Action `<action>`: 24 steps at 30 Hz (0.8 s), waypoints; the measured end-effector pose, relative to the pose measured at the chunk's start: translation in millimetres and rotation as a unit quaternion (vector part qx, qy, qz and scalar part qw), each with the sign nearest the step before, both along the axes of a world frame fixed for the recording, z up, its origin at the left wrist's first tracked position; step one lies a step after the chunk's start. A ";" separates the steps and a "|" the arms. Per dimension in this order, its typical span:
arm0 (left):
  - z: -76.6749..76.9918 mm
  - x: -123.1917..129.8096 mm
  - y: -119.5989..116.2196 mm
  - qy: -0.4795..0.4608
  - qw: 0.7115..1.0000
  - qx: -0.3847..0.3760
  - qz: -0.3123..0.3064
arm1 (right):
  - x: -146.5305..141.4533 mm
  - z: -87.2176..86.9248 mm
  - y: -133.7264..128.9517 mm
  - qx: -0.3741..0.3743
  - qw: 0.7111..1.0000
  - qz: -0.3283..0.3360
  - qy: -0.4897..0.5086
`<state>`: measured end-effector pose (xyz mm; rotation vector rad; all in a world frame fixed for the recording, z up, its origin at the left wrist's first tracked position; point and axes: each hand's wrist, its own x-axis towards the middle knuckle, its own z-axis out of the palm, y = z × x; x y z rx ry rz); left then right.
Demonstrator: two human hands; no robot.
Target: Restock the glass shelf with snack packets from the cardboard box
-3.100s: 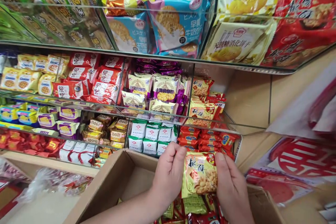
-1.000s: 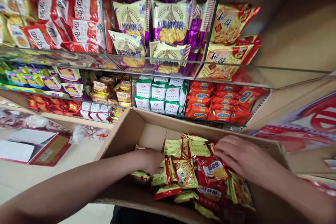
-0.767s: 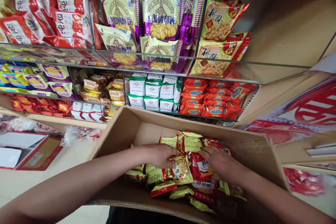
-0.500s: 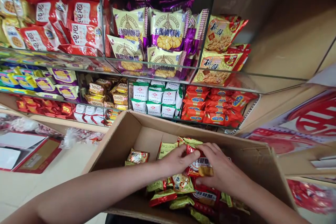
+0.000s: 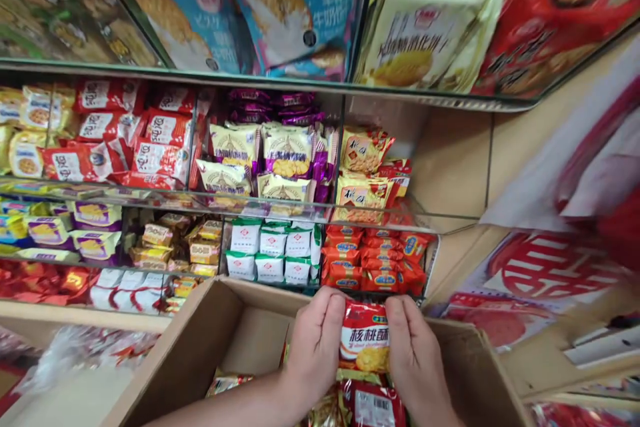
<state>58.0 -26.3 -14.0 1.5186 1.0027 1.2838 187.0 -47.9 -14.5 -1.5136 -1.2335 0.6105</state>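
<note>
Between my two hands, a red and white snack packet (image 5: pixel 365 337) is held upright, its printed front and cookie picture facing me. My left hand (image 5: pixel 320 340) pinches its left edge and my right hand (image 5: pixel 415 353) pinches its right edge. Both are over a cardboard box (image 5: pixel 190 347). Below them in the box lie more packets, among them a dark red one with a white label (image 5: pixel 373 407) and a yellowish one (image 5: pixel 227 383) at the left.
Beyond the box stand glass-divided shelves with purple and cream packets (image 5: pixel 287 150), yellow walnut packets (image 5: pixel 363 197), green and white packets (image 5: pixel 273 240) and orange-red packets (image 5: pixel 345 267). Large bags (image 5: pixel 410 40) fill the shelf above. Clear plastic bags (image 5: pixel 75 353) lie at the left.
The view has tilted up, bringing the upper shelf into sight. Both hands have raised the red packet from the pile, turned it upright and now grip it by its sides.
</note>
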 end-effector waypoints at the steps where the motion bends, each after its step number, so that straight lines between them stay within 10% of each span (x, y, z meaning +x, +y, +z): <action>1: 3.9 -2.0 2.1 0.009 1.000 0.025 -0.002 | -1.2 4.5 -0.8 0.022 1.000 -0.013 0.005; 9: 34.0 -8.5 12.9 0.062 0.976 0.208 0.014 | 3.4 37.9 -5.5 0.155 0.984 -0.082 -0.032; 13: 51.2 -4.7 20.6 0.081 0.956 0.281 0.036 | 25.8 59.3 -1.3 0.197 0.975 0.023 -0.105; 18: 79.0 -4.2 27.4 0.089 0.943 0.320 0.021 | 58.4 118.6 -0.3 0.258 0.870 0.192 -0.373; 24: 75.0 -10.2 19.1 0.079 0.958 0.273 -0.039 | 85.7 184.1 40.2 0.210 0.824 0.006 -0.526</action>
